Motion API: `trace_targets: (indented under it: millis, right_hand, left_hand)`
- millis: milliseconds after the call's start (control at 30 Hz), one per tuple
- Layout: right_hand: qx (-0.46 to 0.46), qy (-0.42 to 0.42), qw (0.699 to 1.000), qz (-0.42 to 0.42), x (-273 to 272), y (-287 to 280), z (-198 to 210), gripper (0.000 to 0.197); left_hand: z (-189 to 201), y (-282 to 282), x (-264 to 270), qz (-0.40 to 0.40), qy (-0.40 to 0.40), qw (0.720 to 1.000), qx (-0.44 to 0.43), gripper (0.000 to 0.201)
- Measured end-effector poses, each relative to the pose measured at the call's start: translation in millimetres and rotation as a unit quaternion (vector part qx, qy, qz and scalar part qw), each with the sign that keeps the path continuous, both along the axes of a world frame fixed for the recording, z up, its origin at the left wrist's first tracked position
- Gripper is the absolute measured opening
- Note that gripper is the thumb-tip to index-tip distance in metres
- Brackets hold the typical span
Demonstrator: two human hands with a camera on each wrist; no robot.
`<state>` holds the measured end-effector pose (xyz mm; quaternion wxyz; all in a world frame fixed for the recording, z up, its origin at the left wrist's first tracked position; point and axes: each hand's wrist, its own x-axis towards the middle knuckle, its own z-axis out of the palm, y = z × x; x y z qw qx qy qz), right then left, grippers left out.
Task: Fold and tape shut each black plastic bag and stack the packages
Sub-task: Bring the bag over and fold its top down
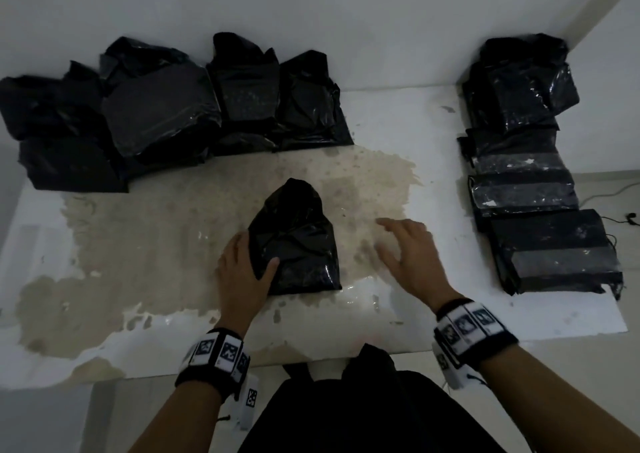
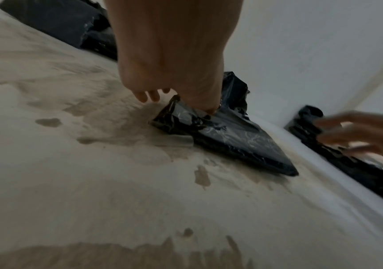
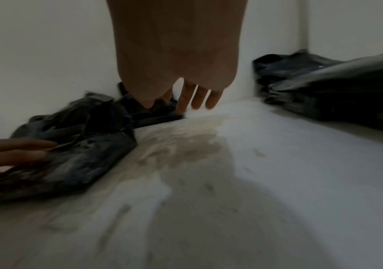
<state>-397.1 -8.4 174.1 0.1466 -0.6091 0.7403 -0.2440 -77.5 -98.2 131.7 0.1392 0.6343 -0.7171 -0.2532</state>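
Bag in work: crumpled glossy black plastic bag (image 1: pixel 294 237) lies mid-table in front of you, flat wide end toward you, loose neck bunched and pointing at the wall
Left hand: your left hand (image 1: pixel 242 269) holds the bag's near-left corner, thumb lying on top of the plastic, fingers wrapped round the left edge; in the left wrist view the thumb presses into a crease of the film
Right hand: your right hand (image 1: pixel 405 251) is just right of the bag, apart from it, fingers spread and loosely extended, holding nothing; blurred in every view
Unsealed pile: heap of loose black plastic bags (image 1: pixel 156 106) sits against the wall at far left
Finished row: row of flat black packages with clear tape bands (image 1: pixel 530 175) runs along the right edge, overlapping one another, well apart from the bag in work
Surface: white table with a worn beige patch (image 1: pixel 145 244) under bag and both hands
Wrists: black bands with printed square markers (image 1: pixel 467 328) on both
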Motion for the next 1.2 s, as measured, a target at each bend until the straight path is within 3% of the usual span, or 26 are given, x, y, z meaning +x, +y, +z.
trace_targets:
  millis: [100, 200, 300, 467, 633, 867, 1067, 1200]
  right_hand:
    - [0.029, -0.028, 0.995, 0.09, 37, -44, 0, 0.05]
    - [0.121, -0.062, 0.981, 0.138, 61, -82, 0, 0.059]
    - [0.164, -0.002, 0.971, 0.174, 74, -103, -4, 0.06]
    - [0.183, 0.102, 0.964, 0.161, 72, -131, -1, 0.044]
    - [0.2, 0.144, 0.953, 0.176, 68, -152, 18, 0.024]
    - [0.108, 0.013, 0.988, 0.11, 43, -145, 32, 0.009]
    - [0.134, -0.014, 0.98, 0.146, 52, -142, 39, 0.022]
    - [0.172, -0.021, 0.968, 0.182, 54, -148, 44, 0.022]
  left_hand:
    - [-9, 1, -6, -0.082, -0.055, 0.995, 0.009, 0.089]
    - [-16, 3, -7, -0.091, -0.075, 0.993, -0.002, 0.086]
    - [-19, 3, -6, -0.095, -0.079, 0.992, -0.008, 0.085]
    - [-22, 2, -4, -0.104, -0.084, 0.991, -0.014, 0.084]
    - [-22, 1, -3, -0.104, -0.084, 0.991, -0.014, 0.085]
    - [-24, 1, -4, -0.103, -0.087, 0.99, -0.027, 0.084]
    - [-14, -1, -5, -0.087, -0.035, 0.995, -0.04, 0.083]
    - [12, -32, -17, -0.171, 0.021, 0.978, -0.113, 0.069]
